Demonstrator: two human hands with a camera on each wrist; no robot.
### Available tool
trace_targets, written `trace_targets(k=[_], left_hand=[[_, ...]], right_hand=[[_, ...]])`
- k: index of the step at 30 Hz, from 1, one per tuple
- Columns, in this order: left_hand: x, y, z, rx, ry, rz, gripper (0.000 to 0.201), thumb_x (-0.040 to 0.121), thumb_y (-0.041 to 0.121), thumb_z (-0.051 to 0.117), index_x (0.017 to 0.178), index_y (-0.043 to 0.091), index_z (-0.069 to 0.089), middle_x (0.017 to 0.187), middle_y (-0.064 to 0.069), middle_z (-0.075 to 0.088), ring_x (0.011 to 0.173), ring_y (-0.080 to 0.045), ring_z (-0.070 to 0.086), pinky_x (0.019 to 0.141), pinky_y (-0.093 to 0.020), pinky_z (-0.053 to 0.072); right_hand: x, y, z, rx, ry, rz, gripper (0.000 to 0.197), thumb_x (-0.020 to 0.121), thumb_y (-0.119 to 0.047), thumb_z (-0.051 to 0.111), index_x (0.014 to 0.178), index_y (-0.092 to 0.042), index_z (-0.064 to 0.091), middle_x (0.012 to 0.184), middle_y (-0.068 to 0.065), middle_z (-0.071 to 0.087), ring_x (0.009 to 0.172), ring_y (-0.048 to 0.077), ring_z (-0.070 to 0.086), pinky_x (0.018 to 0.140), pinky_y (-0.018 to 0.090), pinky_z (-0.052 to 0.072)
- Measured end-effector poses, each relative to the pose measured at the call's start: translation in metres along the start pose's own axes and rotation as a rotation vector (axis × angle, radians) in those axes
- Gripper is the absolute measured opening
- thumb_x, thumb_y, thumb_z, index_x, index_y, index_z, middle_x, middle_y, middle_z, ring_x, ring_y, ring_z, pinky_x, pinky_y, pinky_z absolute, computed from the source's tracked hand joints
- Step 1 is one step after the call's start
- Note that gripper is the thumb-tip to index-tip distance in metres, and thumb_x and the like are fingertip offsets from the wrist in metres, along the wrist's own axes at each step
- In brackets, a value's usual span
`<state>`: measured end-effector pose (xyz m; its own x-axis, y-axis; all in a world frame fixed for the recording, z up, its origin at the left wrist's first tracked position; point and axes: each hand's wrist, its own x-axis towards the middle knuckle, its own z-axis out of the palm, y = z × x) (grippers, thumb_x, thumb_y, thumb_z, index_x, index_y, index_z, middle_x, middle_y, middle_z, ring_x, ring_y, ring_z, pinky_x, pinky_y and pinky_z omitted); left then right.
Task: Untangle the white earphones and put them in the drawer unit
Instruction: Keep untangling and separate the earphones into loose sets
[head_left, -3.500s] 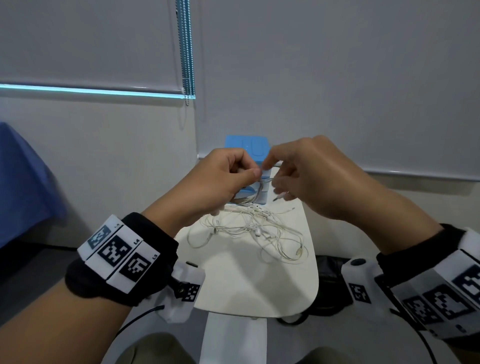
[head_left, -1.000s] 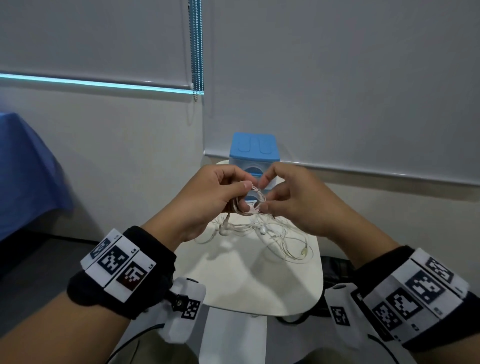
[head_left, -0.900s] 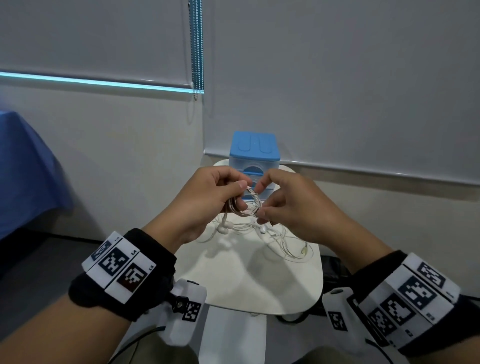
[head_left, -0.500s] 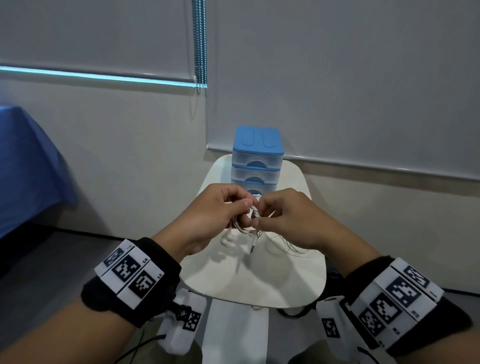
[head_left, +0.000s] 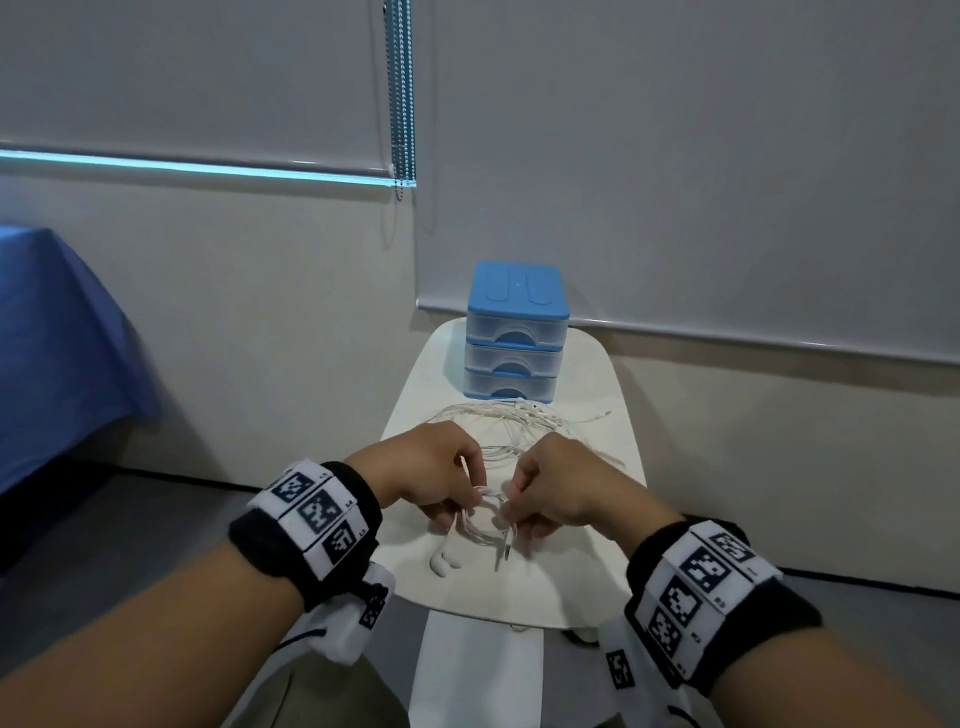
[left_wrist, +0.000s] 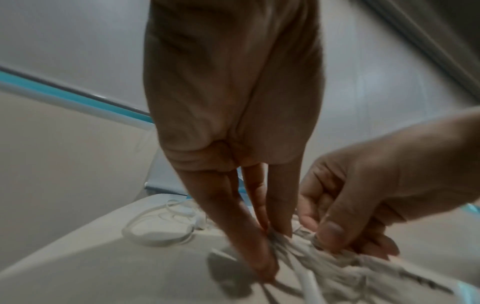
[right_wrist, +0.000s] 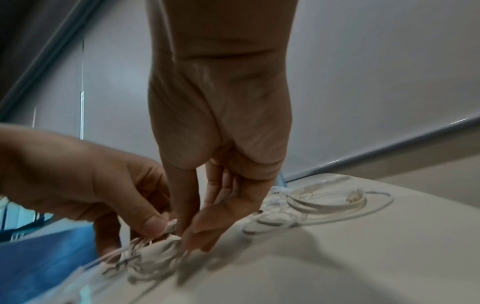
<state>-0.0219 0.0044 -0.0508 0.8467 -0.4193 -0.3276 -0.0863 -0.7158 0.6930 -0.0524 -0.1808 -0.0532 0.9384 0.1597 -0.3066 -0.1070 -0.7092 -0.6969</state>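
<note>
With both hands' fingers (head_left: 470, 501) pinching the thin white earphone cable coil (head_left: 485, 522), a hard tug could tighten its tangle.

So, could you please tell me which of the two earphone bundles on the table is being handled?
The near bundle: both the left hand and right hand pinch it. The far bundle lies untouched before the drawer unit.

Loose earphone cables (head_left: 514, 421) lie between hands and drawer unit (head_left: 514, 338); table (head_left: 597, 582) edges bare.
</note>
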Motion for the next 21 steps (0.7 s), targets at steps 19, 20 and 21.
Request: trace_targets(k=[19,20,21], left_hand=[[0.026,0.027,-0.037,0.451,0.145,0.239,0.008,0.092,0.023,0.074,0.085,0.025,0.069,0.079,0.011,0.068,0.06,-0.003,0.063,0.058,-0.018,0.046],[0.029,0.031,-0.039,0.474,0.139,0.254,0.007,0.093,0.023,0.072,0.087,0.026,0.07,0.084,0.012,0.068,0.065,-0.003,0.063,0.06,-0.017,0.045],[0.032,0.035,-0.04,0.5,0.129,0.263,0.004,0.095,0.023,0.071,0.091,0.026,0.071,0.09,0.012,0.067,0.071,-0.003,0.062,0.063,-0.018,0.044]], right_hand=[[-0.002,0.035,-0.088,-0.224,0.387,-0.048,0.018,0.088,-0.021,0.077,0.072,-0.014,0.071,0.062,-0.002,0.072,0.052,0.011,0.065,0.058,0.024,0.051],[-0.001,0.036,-0.088,-0.261,0.347,-0.04,0.02,0.086,-0.025,0.079,0.071,-0.017,0.07,0.064,-0.004,0.071,0.056,0.011,0.065,0.061,0.025,0.053],[0.001,0.035,-0.083,-0.308,0.303,-0.032,0.023,0.085,-0.03,0.081,0.069,-0.02,0.068,0.067,-0.005,0.07,0.062,0.013,0.066,0.065,0.027,0.053]])
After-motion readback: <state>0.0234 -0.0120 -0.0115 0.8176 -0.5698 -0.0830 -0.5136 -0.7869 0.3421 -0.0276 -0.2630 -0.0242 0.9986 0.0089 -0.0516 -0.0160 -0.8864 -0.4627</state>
